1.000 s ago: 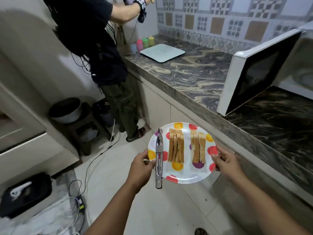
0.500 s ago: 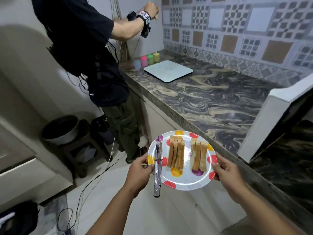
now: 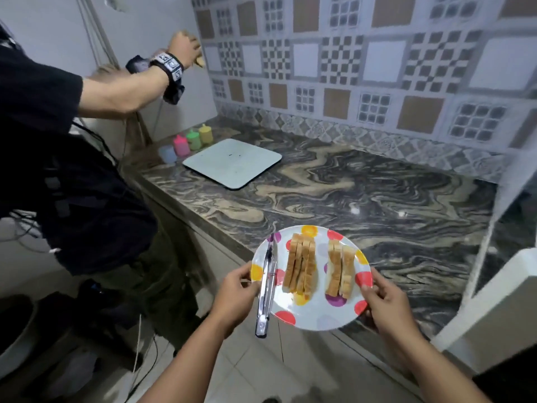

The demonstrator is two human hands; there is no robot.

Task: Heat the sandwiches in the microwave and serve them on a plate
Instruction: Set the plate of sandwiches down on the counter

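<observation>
Plate (image 3: 312,317) held level over counter edge (image 3: 232,242); left hand (image 3: 235,295) and right hand (image 3: 383,301) pinched opposite rims. Sandwiches (image 3: 300,267) stood on edge, soft, likely topple-prone. Tongs (image 3: 267,286) loose, overhanging rim; judged slide risk. Rim grip judged sound.

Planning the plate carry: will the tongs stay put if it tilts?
Probably not. The tongs look like smooth metal lying loose on a glossy plate, so likely slippery. Their handle end overhangs the rim, so a tilt toward the person could tip them off.

White plate (image 3: 316,318) with red, yellow, purple dots; tan sandwiches (image 3: 300,266); silver tongs (image 3: 267,289); dark swirled marble table (image 3: 363,196).
</observation>
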